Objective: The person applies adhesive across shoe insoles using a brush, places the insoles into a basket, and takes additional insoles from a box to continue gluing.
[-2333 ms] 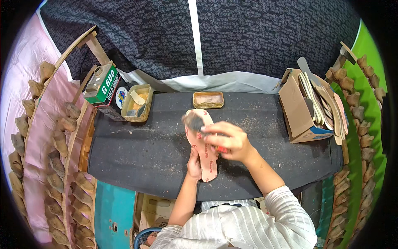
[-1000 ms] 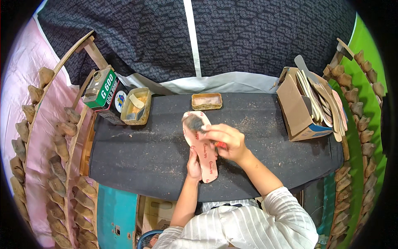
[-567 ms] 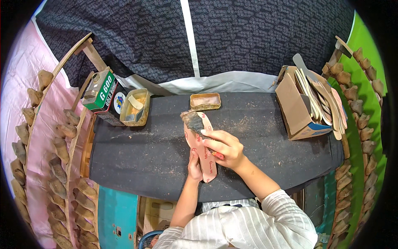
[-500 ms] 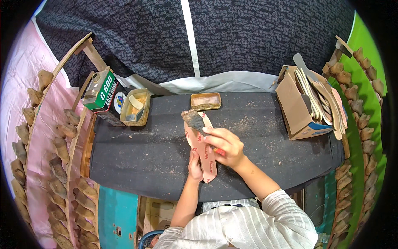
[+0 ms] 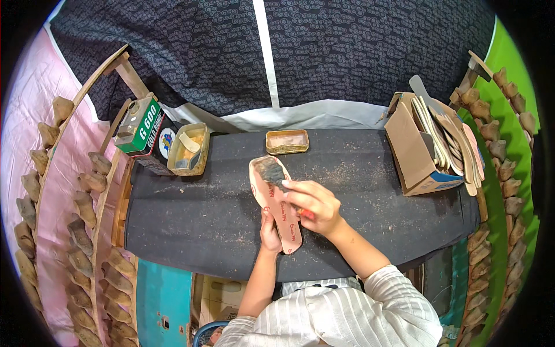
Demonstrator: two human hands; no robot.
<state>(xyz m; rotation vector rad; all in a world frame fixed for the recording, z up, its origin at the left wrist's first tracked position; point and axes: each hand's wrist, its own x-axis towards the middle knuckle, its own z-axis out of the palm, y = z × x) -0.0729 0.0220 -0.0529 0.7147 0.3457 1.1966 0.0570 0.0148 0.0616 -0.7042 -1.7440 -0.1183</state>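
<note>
A shoe insole [image 5: 289, 231], pinkish tan with red markings, is tilted up above the dark cloth, its wide toe end pointing away from me. My left hand [image 5: 269, 236] grips it by its left edge near the heel, thumb along the side. My right hand [image 5: 318, 205] is closed on a brush [image 5: 270, 172] with dark, bushy bristles; a bit of red on it shows below my fingers. The bristles lie over the toe end of the insole and cover part of it.
The table [image 5: 358, 231] has a dark cloth dusted with crumbs. Behind stand a small shallow tray [image 5: 287, 151], a tub [image 5: 189, 172] with scraper-like pieces, and a green-and-black metal can [image 5: 144, 130]. A cardboard box [image 5: 407, 153] holds insoles. Shoe-last racks [image 5: 82, 258] flank both sides.
The brush has drawn back from the toe edge toward the middle of the insole's toe end, uncovering the tip. The insole has turned slightly.
</note>
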